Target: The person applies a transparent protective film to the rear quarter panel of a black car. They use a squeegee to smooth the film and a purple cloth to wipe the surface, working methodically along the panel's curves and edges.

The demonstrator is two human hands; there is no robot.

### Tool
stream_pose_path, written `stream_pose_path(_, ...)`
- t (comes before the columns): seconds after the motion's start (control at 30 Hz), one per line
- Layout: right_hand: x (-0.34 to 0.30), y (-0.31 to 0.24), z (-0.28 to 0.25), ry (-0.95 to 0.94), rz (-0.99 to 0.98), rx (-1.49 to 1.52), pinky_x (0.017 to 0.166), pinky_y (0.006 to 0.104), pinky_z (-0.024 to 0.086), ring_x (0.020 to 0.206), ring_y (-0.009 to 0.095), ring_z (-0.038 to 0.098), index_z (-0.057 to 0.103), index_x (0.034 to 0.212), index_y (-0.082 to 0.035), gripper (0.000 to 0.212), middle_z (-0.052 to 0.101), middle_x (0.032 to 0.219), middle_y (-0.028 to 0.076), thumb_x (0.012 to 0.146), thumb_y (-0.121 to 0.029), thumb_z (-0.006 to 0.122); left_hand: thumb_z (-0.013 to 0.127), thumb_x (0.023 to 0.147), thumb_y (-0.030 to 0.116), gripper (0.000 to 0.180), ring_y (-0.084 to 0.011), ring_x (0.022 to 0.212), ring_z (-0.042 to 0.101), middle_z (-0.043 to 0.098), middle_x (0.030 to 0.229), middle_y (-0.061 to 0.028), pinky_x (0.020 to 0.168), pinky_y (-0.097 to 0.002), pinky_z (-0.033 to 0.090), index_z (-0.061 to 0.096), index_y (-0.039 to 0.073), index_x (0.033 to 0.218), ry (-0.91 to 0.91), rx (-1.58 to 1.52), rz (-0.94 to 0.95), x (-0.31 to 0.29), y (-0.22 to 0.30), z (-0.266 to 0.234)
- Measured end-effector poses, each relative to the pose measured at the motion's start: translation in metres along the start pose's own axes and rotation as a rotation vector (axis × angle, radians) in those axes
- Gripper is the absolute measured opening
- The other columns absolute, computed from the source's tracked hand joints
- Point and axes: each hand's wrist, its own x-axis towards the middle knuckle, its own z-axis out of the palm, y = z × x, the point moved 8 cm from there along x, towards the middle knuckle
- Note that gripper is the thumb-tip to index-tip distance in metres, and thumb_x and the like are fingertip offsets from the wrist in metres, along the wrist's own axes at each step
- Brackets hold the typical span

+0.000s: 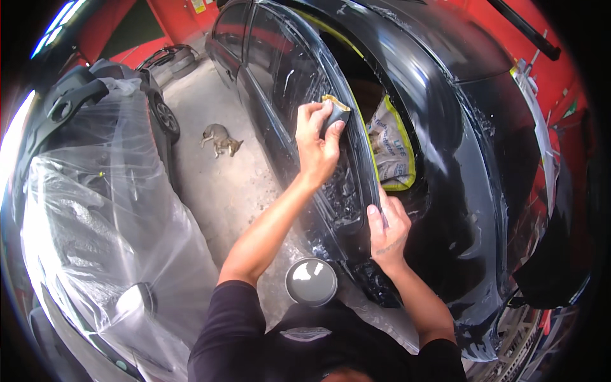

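Left hand (318,141) pinches grey-and-yellow pad (340,113) against black car door (340,191), along its edge; right hand (390,228) grips same edge, nearer the body.

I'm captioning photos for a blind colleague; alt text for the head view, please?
The left hand holds what looks like sandpaper to the edge of a black car, which the right hand holds lower down. A grey bucket of liquid is below; to the left, a small animal lies near a plastic-draped car.
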Motion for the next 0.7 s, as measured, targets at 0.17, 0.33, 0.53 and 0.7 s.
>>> stream_pose_path(0.17, 0.003, 0.010, -0.002, 0.026, 0.003, -0.043, 0.080, 0.0407, 0.054, 0.085, 0.030, 0.066, 0.070, 0.145, 0.003, 0.046, 0.069, 0.094, 0.016, 0.099, -0.006, 0.066, 0.077, 0.091, 0.004, 0.029, -0.0418, 0.102, 0.068, 0.065, 0.112, -0.0229, 0.093, -0.0475, 0.054, 0.073, -0.005, 0.118, 0.093, 0.109, 0.000, 0.117, -0.078, 0.008)
stream_pose_path(0.33, 0.012, 0.016, -0.009, 0.027, 0.045, -0.100, 0.074, 0.0391, 0.052, 0.079, 0.026, 0.064, 0.071, 0.143, 0.002, 0.044, 0.066, 0.089, 0.015, 0.100, -0.007, 0.066, 0.076, 0.095, 0.010, 0.031, -0.0391, 0.111, 0.065, 0.063, 0.118, -0.0214, 0.102, -0.0470, 0.050, 0.071, -0.004, 0.123, 0.127, 0.059, -0.064, 0.089, -0.076, 0.027)
stream_pose_path(0.53, 0.004, 0.002, -0.002, 0.074, 0.063, -0.136, 0.075, 0.0368, 0.052, 0.079, 0.024, 0.062, 0.073, 0.142, 0.000, 0.044, 0.064, 0.087, 0.013, 0.099, -0.006, 0.067, 0.078, 0.090, 0.003, 0.038, -0.0390, 0.113, 0.065, 0.064, 0.120, -0.0208, 0.099, -0.0457, 0.053, 0.073, 0.001, 0.127, 0.014, 0.030, 0.202, 0.085, -0.052, 0.025)
stream_pose_path(0.7, 0.006, -0.004, 0.006, 0.044, 0.057, -0.138, 0.075, 0.0341, 0.051, 0.078, 0.020, 0.063, 0.073, 0.142, 0.000, 0.043, 0.066, 0.089, 0.011, 0.100, -0.008, 0.068, 0.079, 0.092, 0.016, 0.037, -0.0411, 0.116, 0.066, 0.067, 0.119, -0.0218, 0.100, -0.0486, 0.053, 0.077, -0.001, 0.124, 0.073, 0.284, -0.072, 0.222, -0.147, 0.008)
